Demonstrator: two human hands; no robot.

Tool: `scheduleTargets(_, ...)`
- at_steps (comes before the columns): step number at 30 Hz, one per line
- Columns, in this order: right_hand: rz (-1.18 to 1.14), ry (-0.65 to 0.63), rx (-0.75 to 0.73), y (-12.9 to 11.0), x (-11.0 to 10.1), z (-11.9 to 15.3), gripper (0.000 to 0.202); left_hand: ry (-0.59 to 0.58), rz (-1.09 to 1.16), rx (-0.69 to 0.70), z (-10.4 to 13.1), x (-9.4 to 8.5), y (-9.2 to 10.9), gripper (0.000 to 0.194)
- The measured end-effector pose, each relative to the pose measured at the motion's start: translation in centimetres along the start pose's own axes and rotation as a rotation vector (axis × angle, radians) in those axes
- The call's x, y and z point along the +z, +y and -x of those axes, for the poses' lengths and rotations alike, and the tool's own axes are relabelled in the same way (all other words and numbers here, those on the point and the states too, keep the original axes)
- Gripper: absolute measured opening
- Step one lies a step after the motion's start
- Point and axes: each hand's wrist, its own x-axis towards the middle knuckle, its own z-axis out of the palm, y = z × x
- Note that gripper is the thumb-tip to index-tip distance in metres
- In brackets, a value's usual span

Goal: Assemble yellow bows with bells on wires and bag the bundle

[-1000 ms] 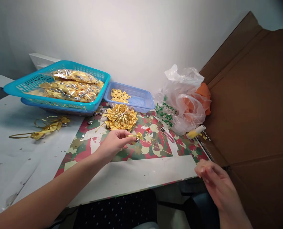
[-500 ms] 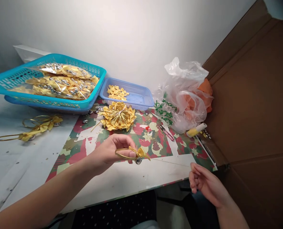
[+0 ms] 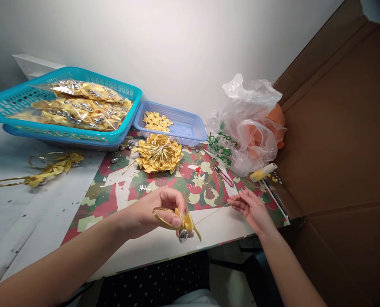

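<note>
My left hand [image 3: 164,209] pinches a yellow ribbon bow [image 3: 187,221] that has a gold cord loop [image 3: 164,218] and a silver bell [image 3: 183,235] hanging below it. From the bow a thin gold thread [image 3: 212,212] runs to the right, up to the fingertips of my right hand [image 3: 250,209]. That hand is closed on the thread at the table's right side, with the palm partly turned up. Behind my left hand lies a round bundle of yellow bows and gold cords [image 3: 159,154], tied at the middle.
At the left a turquoise basket [image 3: 135,106] holds bagged bows. A blue basket [image 3: 192,135] contains loose bows. Finished-looking bow loops [image 3: 53,170] lie on the left. Pink-handled snips [image 3: 224,175], a plastic bag [image 3: 241,128] and a yellow-white roll [image 3: 263,172] sit rightward, beside a cardboard wall [image 3: 337,128].
My right hand has moved left and up, closer to my left hand. The bow in my left hand is a little lower and its tail now points down.
</note>
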Motion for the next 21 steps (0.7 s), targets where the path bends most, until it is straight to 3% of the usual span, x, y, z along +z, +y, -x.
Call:
scheduleTargets(5, 0.015, -0.12, -0.102, -0.4, 4.8, -2.3, 0.051, -0.253, -0.041, -0.22, 0.5, -0.1, -0.1, 0.034)
scheduleTargets(8, 0.051, -0.174, -0.147, -1.0, 7.4, -3.4, 0.051, -0.326, -0.048, -0.239, 0.7, -0.3, -0.5, 0.034)
scheduleTargets(15, 0.079, -0.176, -0.185, -2.3, 10.7, -4.8, 0.043, -0.368, 0.127, -0.004, 0.4, -0.4, -1.1, 0.027)
scheduleTargets(21, 0.042, -0.101, -0.132, -2.7, 10.8, -6.3, 0.041, -0.153, 0.134, 0.056, 0.3, 0.1, -0.6, 0.041)
